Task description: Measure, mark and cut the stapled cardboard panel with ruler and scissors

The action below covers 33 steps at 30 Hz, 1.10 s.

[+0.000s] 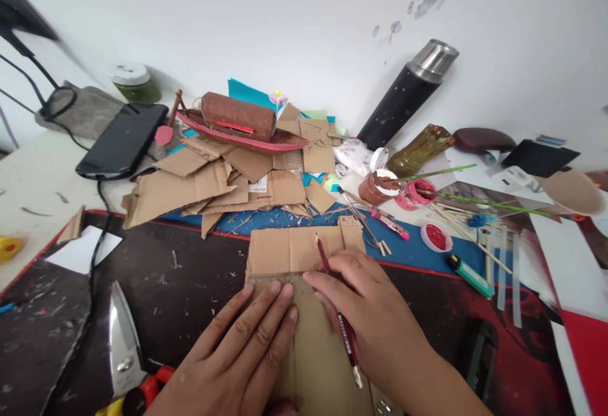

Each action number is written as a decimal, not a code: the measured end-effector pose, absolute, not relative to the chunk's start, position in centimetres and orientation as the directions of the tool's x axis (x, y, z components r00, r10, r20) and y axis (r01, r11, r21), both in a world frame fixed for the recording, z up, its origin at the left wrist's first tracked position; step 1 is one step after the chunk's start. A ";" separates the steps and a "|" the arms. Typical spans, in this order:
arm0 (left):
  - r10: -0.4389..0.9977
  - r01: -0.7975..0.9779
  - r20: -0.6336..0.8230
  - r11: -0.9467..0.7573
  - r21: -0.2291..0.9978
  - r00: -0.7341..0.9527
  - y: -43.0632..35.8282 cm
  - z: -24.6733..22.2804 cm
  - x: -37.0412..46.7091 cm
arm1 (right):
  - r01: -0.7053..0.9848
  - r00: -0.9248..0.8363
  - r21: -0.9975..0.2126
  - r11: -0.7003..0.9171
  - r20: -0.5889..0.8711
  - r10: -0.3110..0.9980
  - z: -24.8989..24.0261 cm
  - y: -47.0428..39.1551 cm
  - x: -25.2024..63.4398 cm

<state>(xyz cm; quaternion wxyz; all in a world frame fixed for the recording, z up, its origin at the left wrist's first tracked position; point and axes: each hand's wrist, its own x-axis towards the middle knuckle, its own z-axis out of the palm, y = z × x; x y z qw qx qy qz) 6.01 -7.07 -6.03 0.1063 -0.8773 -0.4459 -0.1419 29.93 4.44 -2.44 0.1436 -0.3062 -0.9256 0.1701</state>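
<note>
My left hand [247, 346] lies flat on a piece of brown cardboard [323, 365], its fingers stretched out and close together. Their tips reach a narrow, see-through strip [270, 281], perhaps a ruler, lying across the cardboard. A red and black pencil [348, 340] is held in my right hand [370, 308], its sharpened tip pointing away from me. The thumb and forefinger of that hand rest near the strip's right part. Beyond the strip, a plain cardboard section [289, 248] shows. To the left of my left hand lie scissors [126, 340] with red and yellow handles.
Cardboard scraps [190, 188] are piled at the back under a model boat [242, 131]. A black flask [403, 93], paint jars [379, 187] and a green cutter [470, 275] are on the right. A phone [123, 140] with a cable lies left.
</note>
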 end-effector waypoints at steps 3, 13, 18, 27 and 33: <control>0.752 0.816 0.365 -0.576 -0.041 0.549 -7.2 -6.0 6.1 | 0.521 -0.768 -0.397 0.756 0.169 0.618 -2.5 4.5 29.9; 0.770 0.822 0.336 -0.569 -0.023 0.543 -7.6 -5.5 6.1 | 0.523 -0.759 -0.398 0.754 0.186 0.624 -2.9 4.4 29.9; 0.762 0.818 0.347 -0.575 -0.023 0.546 -7.5 -5.9 6.1 | 0.522 -0.758 -0.398 0.754 0.190 0.624 -2.9 4.4 29.8; 0.770 0.828 0.359 -0.561 -0.012 0.527 -7.3 -5.7 6.3 | 0.527 -0.755 -0.421 0.738 0.167 0.634 -2.9 4.4 29.9; 0.770 0.831 0.366 -0.556 -0.018 0.523 -7.1 -5.6 6.5 | 0.540 -0.745 -0.408 0.736 0.175 0.643 -2.8 4.4 29.7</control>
